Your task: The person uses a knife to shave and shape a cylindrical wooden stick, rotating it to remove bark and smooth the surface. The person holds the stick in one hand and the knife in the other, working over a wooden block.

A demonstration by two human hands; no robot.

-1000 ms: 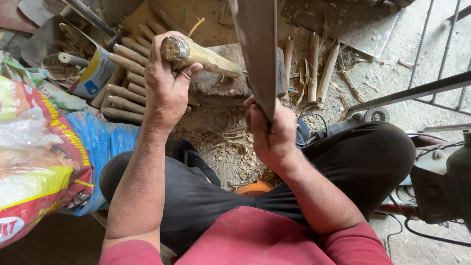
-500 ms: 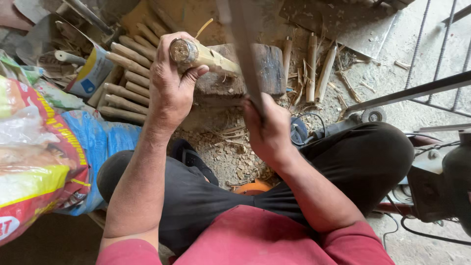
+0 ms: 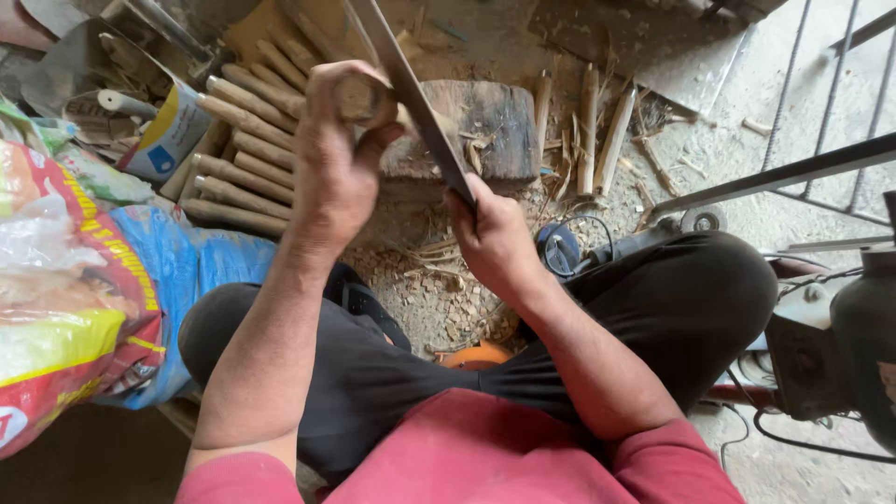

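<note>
My left hand [image 3: 341, 163] has its fingers clamped round a wooden peg [image 3: 359, 96] over the chopping block [image 3: 485, 126], while my right hand [image 3: 495, 238] grips the long blade [image 3: 411, 93] laid against it. I judge this peg mid-shaping: finished-looking pegs [image 3: 243, 140] lie stacked at nine o'clock, rough sticks [image 3: 588, 126] wait at two o'clock.

At the left edge of the frame lies a bulging plastic sack [image 3: 65, 308], printed in red, yellow and green, with a clear glossy patch on its top. A blue sack [image 3: 201, 280] lies just beside it to the right, touching it. In the upper left, a small can [image 3: 168, 140] with a white, yellow and blue label lies tilted against a row of wooden sticks [image 3: 247, 149].
</note>
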